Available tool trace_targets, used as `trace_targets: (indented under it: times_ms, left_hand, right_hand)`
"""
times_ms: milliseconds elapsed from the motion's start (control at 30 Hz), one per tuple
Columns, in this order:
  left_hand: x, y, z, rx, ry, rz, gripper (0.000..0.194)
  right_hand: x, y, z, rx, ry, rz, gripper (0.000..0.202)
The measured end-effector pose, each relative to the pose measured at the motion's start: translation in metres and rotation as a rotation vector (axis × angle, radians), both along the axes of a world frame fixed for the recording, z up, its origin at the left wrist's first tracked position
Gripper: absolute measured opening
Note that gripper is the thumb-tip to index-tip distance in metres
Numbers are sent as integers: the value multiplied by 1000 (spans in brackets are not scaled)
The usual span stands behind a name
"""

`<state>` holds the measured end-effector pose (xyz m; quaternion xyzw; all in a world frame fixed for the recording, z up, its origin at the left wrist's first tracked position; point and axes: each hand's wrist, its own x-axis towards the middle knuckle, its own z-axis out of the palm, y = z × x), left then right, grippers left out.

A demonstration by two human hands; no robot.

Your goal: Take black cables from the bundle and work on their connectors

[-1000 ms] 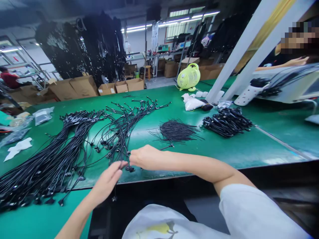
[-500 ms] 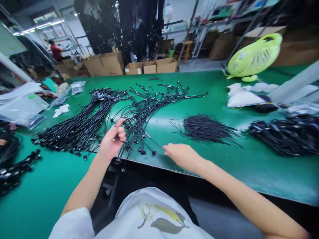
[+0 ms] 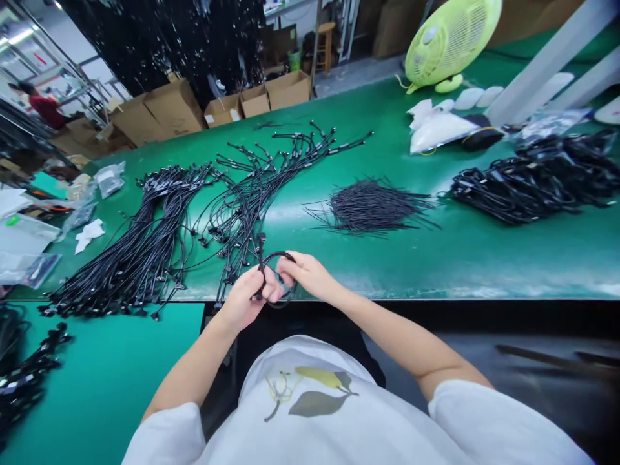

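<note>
A black cable (image 3: 278,254) is bent into a loop between my hands at the table's front edge. My left hand (image 3: 249,294) is closed on the cable, and a connector end sticks up above its fingers. My right hand (image 3: 305,274) pinches the right side of the loop. Just beyond the hands lies a loose pile of black cables (image 3: 252,200) with connectors at both ends. A larger bundle of straight cables (image 3: 145,239) lies to the left. Right of the pile is a heap of thin black ties (image 3: 372,205).
Coiled cables (image 3: 527,177) are heaped at the right. A green fan (image 3: 450,42), a white bag (image 3: 440,132) and a grey post (image 3: 542,64) stand farther back. Papers and plastic bags (image 3: 33,265) lie at the left. Cardboard boxes (image 3: 169,113) sit beyond the table.
My hands have come together, and the cable formerly stretched between them is now curled into a loop. The camera view has shifted and tilted.
</note>
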<state>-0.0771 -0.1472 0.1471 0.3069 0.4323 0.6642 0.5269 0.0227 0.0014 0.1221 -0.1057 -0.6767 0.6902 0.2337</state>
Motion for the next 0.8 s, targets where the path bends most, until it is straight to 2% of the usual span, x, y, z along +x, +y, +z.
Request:
trace_targets:
  times_ms: [100,167,233,300,400,500,633,800]
  left_hand:
    - [9,6,-22,-133,82,114,38]
    - [14,6,-36,-177,133,180,42]
    - [17,3,-48,-187,154,205,39]
    - [19,-2,-55,-189,167,157,35]
    - [23,-10,-59,-207,178,92,34]
    - [29,-16,-60,-250,133,104,33]
    - [37,-19,-62,-289,50,81,39]
    - [36,-20,-65,-284,73,-58,32]
  right_hand:
    - [-4,-14,-12,-370,8,-98,35]
    - [-4,-20,-12,-545,38,-48,35]
    - [-2,-27,-10,-668,40,30,35]
    - [0,-35,-8,-711,9,44,38]
    - [0,-50,-10,-659,-46,0,48]
    - [0,-60,-13,-545,-30,-22,45]
    - [3,-61,-11,-360,-58,-85,33]
    - [4,-59,-9,-244,-123,-113,39]
